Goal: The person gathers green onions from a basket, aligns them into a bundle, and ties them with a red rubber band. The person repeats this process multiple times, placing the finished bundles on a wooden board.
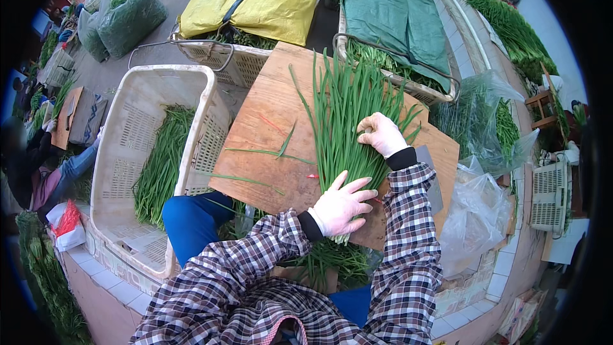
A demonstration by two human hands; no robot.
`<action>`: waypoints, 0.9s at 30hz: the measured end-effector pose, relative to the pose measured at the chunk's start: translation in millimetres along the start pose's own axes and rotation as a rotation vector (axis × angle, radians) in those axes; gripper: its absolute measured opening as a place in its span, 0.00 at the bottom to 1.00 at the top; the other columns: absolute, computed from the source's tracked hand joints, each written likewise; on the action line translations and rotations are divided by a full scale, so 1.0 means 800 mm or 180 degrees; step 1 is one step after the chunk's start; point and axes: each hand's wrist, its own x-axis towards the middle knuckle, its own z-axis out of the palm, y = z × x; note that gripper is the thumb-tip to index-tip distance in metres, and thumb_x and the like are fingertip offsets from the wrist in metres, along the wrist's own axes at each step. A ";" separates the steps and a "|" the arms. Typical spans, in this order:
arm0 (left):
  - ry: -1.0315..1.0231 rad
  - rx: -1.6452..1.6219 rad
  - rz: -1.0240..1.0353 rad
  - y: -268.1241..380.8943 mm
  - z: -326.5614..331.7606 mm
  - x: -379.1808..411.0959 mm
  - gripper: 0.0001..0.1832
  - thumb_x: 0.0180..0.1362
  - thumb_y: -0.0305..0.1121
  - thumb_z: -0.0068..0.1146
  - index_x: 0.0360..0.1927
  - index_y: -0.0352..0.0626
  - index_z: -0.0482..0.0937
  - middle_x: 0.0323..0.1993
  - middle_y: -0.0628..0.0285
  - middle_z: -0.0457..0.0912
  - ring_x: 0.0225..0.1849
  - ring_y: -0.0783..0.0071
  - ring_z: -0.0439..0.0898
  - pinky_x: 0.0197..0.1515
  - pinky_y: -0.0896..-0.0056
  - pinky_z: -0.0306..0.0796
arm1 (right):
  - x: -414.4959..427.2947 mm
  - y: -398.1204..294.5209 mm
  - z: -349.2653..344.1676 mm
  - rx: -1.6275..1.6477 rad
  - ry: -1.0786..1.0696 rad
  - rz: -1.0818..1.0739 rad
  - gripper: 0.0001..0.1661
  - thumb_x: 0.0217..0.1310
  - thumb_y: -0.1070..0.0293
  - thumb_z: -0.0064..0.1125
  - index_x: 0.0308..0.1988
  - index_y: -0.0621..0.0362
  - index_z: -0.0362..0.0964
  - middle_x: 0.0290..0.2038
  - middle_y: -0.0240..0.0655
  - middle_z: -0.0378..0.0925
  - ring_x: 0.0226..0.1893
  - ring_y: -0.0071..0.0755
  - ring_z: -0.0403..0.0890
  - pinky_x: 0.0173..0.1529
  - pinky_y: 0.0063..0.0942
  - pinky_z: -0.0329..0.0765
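A large bunch of long green leaves, probably garlic chives (342, 110), lies on a wooden board (268, 129) before me, its pale cut ends towards my body. My gloved left hand (341, 205) rests on the lower part of the bunch with its fingers spread. Higher up, my gloved right hand (381, 134) is over the right side of the leaves, thumb and forefinger curled together; whether a leaf is between them I cannot tell. Loose leaves (268, 153) and a red strip (273, 125) lie on the board's left part. A flat metal blade (431, 182) is partly hidden behind my right forearm.
A white plastic crate (98, 163) holding more greens stands at left. Crates covered by yellow (258, 0) and green sheets (395, 24) stand beyond the board. Clear plastic bags (474, 220) are at right. A person (43, 167) sits at far left, beside another board (67, 117).
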 end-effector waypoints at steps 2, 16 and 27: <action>0.0003 -0.0005 0.0005 0.000 0.001 0.000 0.16 0.53 0.45 0.57 0.44 0.52 0.82 0.61 0.66 0.70 0.70 0.58 0.57 0.69 0.32 0.43 | -0.001 0.014 0.006 0.0307 0.0071 0.0007 0.20 0.41 0.70 0.71 0.40 0.60 0.80 0.32 0.39 0.73 0.36 0.41 0.78 0.42 0.33 0.75; -0.0128 0.0115 -0.0022 -0.003 0.002 0.001 0.17 0.54 0.45 0.56 0.45 0.54 0.81 0.62 0.67 0.69 0.70 0.58 0.57 0.68 0.30 0.43 | 0.001 0.033 0.029 0.0215 0.0546 -0.0269 0.12 0.51 0.68 0.65 0.36 0.62 0.75 0.28 0.39 0.75 0.31 0.37 0.79 0.39 0.33 0.74; -0.0040 0.0093 0.0090 0.000 -0.004 -0.004 0.18 0.55 0.47 0.56 0.46 0.55 0.82 0.63 0.66 0.69 0.70 0.56 0.56 0.67 0.28 0.44 | -0.196 -0.010 -0.059 0.2185 0.0651 -0.0116 0.07 0.56 0.71 0.60 0.36 0.61 0.77 0.30 0.29 0.78 0.32 0.21 0.76 0.40 0.21 0.73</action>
